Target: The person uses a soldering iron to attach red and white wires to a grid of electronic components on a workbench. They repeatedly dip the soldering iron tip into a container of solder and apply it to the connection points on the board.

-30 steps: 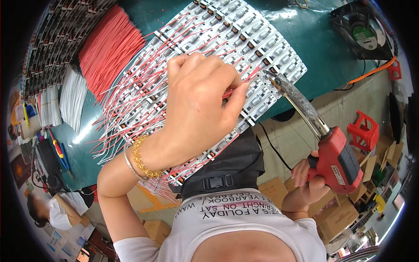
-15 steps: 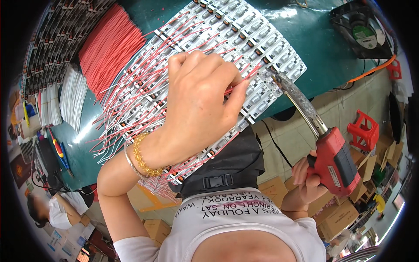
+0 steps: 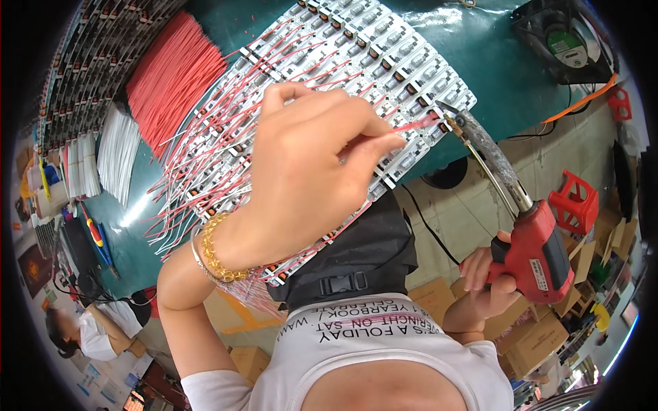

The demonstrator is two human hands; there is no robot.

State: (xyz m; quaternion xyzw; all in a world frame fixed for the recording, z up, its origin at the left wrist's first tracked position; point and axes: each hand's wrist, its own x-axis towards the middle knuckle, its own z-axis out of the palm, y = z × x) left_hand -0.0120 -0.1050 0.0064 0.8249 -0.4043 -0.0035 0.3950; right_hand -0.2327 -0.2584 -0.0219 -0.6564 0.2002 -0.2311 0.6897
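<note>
My left hand (image 3: 312, 161) is closed in a pinch on thin red wires (image 3: 413, 126) above a panel of small white circuit boards (image 3: 384, 58). The wire ends reach right, toward the panel's right edge. My right hand (image 3: 488, 279) grips a red and black soldering gun (image 3: 538, 257) by its handle. The gun's long metal tip slants up and left, close to the wire ends; whether they touch is too small to tell. Many red and white wires (image 3: 185, 185) fan out from the boards, partly hidden under my left hand and wrist.
Left of the panel lie a bundle of red wires (image 3: 175, 75) and a bundle of white wires (image 3: 118, 154) on the green table (image 3: 473, 61). A black fan (image 3: 565, 44) sits at the far right. Beyond the edge are a red stool (image 3: 574, 202) and cardboard boxes (image 3: 534, 342).
My left hand has shifted slightly right and nearer, and the wire ends now lie farther right. The soldering gun has moved a little to the right, its tip following the wires.
</note>
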